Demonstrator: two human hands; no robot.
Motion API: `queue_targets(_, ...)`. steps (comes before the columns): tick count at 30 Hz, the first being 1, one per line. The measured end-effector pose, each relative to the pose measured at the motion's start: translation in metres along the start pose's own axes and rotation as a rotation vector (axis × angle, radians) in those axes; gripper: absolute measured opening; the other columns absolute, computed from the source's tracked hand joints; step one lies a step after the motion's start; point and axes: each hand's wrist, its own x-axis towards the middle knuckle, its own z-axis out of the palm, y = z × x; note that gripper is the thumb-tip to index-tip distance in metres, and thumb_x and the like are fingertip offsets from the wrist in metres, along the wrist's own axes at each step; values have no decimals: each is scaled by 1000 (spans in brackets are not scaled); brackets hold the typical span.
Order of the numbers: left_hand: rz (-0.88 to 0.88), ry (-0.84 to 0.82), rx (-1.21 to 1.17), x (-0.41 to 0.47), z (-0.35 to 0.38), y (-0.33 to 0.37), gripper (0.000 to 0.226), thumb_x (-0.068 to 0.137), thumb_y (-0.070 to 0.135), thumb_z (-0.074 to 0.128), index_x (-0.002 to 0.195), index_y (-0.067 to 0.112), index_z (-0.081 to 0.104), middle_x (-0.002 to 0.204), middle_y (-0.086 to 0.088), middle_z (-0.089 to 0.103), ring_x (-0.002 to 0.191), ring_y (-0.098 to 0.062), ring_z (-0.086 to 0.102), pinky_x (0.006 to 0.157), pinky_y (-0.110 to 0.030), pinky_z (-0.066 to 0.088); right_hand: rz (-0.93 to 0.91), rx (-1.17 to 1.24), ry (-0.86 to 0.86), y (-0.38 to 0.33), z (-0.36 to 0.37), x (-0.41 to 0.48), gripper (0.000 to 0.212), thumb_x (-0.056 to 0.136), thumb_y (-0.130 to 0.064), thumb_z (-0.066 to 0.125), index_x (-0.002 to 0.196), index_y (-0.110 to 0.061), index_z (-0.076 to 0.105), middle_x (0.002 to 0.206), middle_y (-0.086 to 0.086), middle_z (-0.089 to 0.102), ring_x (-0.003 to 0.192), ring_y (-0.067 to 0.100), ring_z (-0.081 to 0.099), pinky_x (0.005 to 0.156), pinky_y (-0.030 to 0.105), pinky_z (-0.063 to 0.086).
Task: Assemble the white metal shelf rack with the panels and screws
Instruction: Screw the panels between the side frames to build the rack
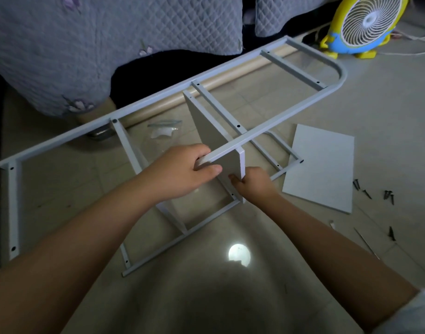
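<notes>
Here, the left hand's (180, 172) fingers curl over the top near corner of the upright white rectangular shelf panel (230, 165), thumb across its face. The right hand (253, 185) pinches its near edge lower down. The panel stands between white metal tube frames (13, 208). Open tiled floor (387, 116) lies around, with a spare flat white panel (320, 167) and black screws (388, 196) at right.

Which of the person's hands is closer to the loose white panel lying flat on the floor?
Right. The right hand sits just left of the flat panel; the left hand is farther left, beyond the upright panel.
</notes>
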Motion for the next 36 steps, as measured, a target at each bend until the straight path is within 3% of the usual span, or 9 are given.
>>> queue_targets(3, 20, 88, 36, -1, 2, -3, 27, 90, 24, 54, 76, 1, 56, 54, 2, 39, 50, -6, 40, 46, -16, 31, 52, 28, 12, -4, 1, 3, 34, 93, -29, 47, 86, 0, 61, 85, 18, 63, 82, 32, 60, 64, 28, 42)
queue_targets(8, 24, 123, 35, -5, -1, -5, 30, 92, 20, 53, 62, 22, 49, 51, 5, 37, 48, -3, 42, 47, -14, 31, 98, 98, 16, -2, 0, 5, 36, 93, -29, 47, 66, -6, 48, 74, 19, 60, 74, 32, 60, 63, 30, 43)
queue_targets(12, 17, 149, 48, -2, -6, -8, 22, 92, 19, 52, 78, 5, 63, 54, 2, 41, 50, -1, 42, 48, -14, 30, 15, -7, -14, -8, 0, 1, 26, 94, -29, 45, 75, -12, 45, 72, 7, 50, 68, 23, 50, 53, 24, 33)
queue_targets(15, 17, 166, 55, 0, -6, -9, 24, 91, 18, 52, 81, -1, 63, 53, 1, 39, 49, 0, 41, 48, -13, 31, -19, -42, -3, -11, 2, 3, 36, 94, -28, 45, 63, -12, 37, 67, 4, 44, 67, 22, 45, 48, 24, 27)
queue_targets(22, 32, 178, 33, 2, -8, -11, 25, 91, 18, 53, 82, -2, 64, 52, 0, 38, 47, -5, 40, 47, -15, 30, -24, 3, 10, -12, 0, 5, 29, 94, -27, 45, 91, -3, 61, 74, 8, 50, 68, 22, 49, 56, 24, 33)
queue_targets(26, 49, 170, 35, 1, -7, -13, 25, 91, 17, 53, 80, -4, 63, 51, 0, 37, 48, -6, 39, 46, -15, 30, -51, 15, 19, -8, 1, 3, 29, 94, -26, 46, 89, -2, 61, 74, 10, 53, 73, 28, 57, 60, 23, 34)
queue_targets(29, 61, 174, 38, 0, -7, -13, 27, 91, 17, 53, 80, -6, 62, 51, 0, 35, 48, -6, 39, 45, -14, 30, -92, 35, 20, -8, 4, 1, 29, 95, -25, 47, 96, -1, 63, 86, 17, 62, 83, 31, 59, 64, 26, 38)
queue_targets(33, 65, 185, 55, 1, -7, -13, 27, 91, 16, 53, 82, -7, 63, 50, 1, 35, 47, -5, 39, 46, -15, 31, -81, 27, 33, -11, 4, 4, 23, 95, -26, 46, 80, -9, 51, 64, 3, 46, 71, 27, 50, 57, 26, 31)
queue_targets(36, 54, 186, 59, 3, -6, -13, 26, 91, 17, 53, 84, -5, 64, 50, 0, 35, 46, -5, 38, 47, -15, 31, -74, 15, 31, -9, 0, 5, 25, 95, -26, 45, 86, -6, 57, 72, 6, 48, 70, 22, 47, 59, 25, 31)
